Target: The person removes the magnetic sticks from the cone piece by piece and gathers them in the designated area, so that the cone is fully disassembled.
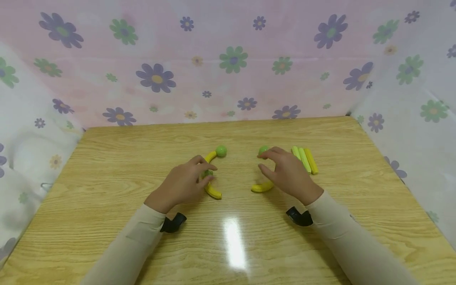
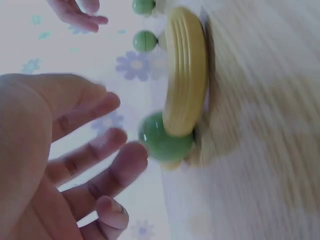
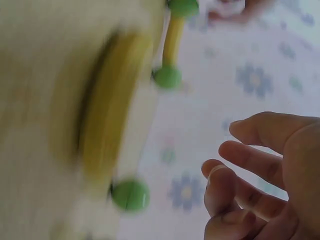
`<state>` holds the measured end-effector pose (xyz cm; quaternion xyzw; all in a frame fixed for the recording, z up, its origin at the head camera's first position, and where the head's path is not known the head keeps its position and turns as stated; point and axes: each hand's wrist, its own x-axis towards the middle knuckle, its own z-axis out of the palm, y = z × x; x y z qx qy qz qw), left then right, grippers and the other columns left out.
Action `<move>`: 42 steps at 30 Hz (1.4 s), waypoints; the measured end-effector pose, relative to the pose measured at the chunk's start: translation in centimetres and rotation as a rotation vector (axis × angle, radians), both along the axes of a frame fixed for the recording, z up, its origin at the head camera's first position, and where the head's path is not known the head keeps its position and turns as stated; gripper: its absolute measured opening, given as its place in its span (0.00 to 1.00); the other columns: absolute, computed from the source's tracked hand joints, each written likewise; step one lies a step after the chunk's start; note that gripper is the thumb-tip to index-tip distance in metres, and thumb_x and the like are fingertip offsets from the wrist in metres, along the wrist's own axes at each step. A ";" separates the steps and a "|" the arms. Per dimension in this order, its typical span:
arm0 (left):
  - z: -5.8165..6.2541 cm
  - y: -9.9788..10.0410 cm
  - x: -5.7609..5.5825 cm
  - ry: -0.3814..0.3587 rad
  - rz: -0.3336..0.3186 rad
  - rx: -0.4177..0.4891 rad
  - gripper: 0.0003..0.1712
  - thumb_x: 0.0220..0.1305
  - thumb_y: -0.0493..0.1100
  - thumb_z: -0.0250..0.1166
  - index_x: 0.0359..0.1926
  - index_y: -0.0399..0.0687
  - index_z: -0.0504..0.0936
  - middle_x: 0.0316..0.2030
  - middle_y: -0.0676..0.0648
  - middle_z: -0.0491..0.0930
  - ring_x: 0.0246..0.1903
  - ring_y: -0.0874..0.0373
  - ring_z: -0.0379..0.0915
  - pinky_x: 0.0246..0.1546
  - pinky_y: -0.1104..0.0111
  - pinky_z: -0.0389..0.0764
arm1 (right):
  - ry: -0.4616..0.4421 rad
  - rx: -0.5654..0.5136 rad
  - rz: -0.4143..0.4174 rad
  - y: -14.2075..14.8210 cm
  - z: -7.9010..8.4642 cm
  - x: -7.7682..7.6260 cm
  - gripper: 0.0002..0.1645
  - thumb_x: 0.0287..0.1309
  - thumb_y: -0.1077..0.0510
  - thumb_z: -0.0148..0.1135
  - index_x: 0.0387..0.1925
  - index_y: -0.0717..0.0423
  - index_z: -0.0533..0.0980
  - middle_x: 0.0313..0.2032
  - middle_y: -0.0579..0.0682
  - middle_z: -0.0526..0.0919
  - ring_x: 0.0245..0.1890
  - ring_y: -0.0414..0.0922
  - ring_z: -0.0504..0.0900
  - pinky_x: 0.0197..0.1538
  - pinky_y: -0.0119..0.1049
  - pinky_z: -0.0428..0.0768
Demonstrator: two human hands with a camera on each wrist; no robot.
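Over the table's middle left, my left hand (image 1: 185,180) hangs with fingers loosely bent and nothing in its grasp. Close by it, a ridged yellow curved piece (image 2: 185,70) meets a green ball (image 2: 165,137). Another yellow curved piece (image 1: 211,156) runs from there up to a far green ball (image 1: 221,151). My right hand (image 1: 288,172) hovers across from it, thumb and fingers apart, holding nothing. Below its fingers lies a yellow curved piece (image 1: 261,187), blurred in the right wrist view. A green ball (image 1: 263,149) shows partly behind its fingertips.
Three straight sticks, two pale yellow-green (image 1: 304,160) and one deeper yellow (image 1: 311,161), lie side by side right of my right hand. Black curved parts (image 1: 173,222) show beside both sleeves. A flowered cloth (image 1: 233,59) stands behind the wooden table (image 1: 124,154).
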<state>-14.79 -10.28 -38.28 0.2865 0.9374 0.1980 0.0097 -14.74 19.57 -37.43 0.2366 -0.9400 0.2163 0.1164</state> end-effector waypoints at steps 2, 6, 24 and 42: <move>0.0 -0.5 -0.3 -0.002 0.028 -0.006 0.18 0.71 0.44 0.62 0.60 0.54 0.82 0.53 0.47 0.76 0.19 0.65 0.65 0.17 0.73 0.67 | 0.009 0.021 0.042 -1.7 -0.2 0.6 0.17 0.61 0.55 0.70 0.49 0.59 0.83 0.44 0.54 0.85 0.21 0.40 0.75 0.25 0.32 0.74; -0.3 -1.2 -0.6 -0.061 0.036 -0.021 0.22 0.71 0.41 0.59 0.65 0.54 0.78 0.58 0.44 0.72 0.18 0.64 0.64 0.17 0.72 0.66 | -0.025 0.067 0.110 -4.8 -0.7 1.6 0.17 0.61 0.53 0.69 0.48 0.57 0.84 0.44 0.52 0.85 0.30 0.44 0.84 0.31 0.34 0.81; -1.1 -1.6 -1.2 -0.120 -0.008 -0.026 0.23 0.63 0.44 0.71 0.60 0.54 0.80 0.46 0.48 0.79 0.31 0.62 0.75 0.33 0.69 0.79 | -0.273 0.167 0.169 -10.3 -1.5 2.3 0.19 0.60 0.47 0.71 0.48 0.55 0.85 0.38 0.48 0.82 0.26 0.38 0.76 0.25 0.30 0.74; -0.7 -1.6 -1.3 -0.157 -0.063 -0.028 0.20 0.66 0.47 0.68 0.58 0.57 0.82 0.45 0.53 0.85 0.39 0.62 0.79 0.44 0.61 0.81 | -0.297 0.183 0.208 -10.9 -2.2 2.7 0.08 0.64 0.56 0.67 0.40 0.56 0.83 0.28 0.45 0.76 0.23 0.38 0.70 0.26 0.31 0.68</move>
